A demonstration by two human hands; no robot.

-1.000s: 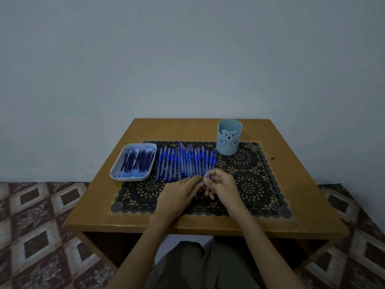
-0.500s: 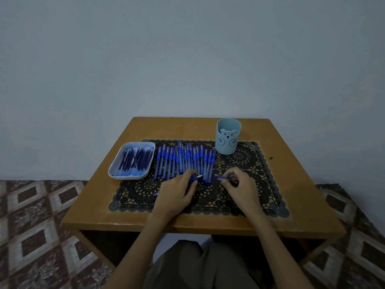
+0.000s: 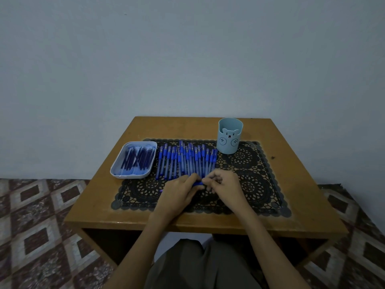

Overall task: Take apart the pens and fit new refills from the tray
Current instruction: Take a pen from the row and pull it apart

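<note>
At the near middle of the counter (image 3: 295, 167), one blue pen (image 3: 198, 183) is pinched between the left hand (image 3: 180, 193) and right hand (image 3: 226, 185), brought together again after being apart. Disassembly is judged ongoing; refills (image 3: 137, 160) remain in the tray (image 3: 129, 175) at the left edge.

Only a short blue bit of the pen (image 3: 198, 183) showed btwn the left hand (image 3: 179, 195) & right hand (image 3: 227, 186). The rest was buried under curled fingers (image 3: 211, 180), so capped or not, couldn't tell. Near ends of the middle & right pens in the row (image 3: 187, 161) were covered by both hands, as was part of the mat (image 3: 260, 184). The refills (image 3: 136, 159) in the tray (image 3: 116, 174) were too dark & small to count. Inside of the cup (image 3: 229, 140) wasn't visible. Both forearms were cut off by the bottom edge.
</note>
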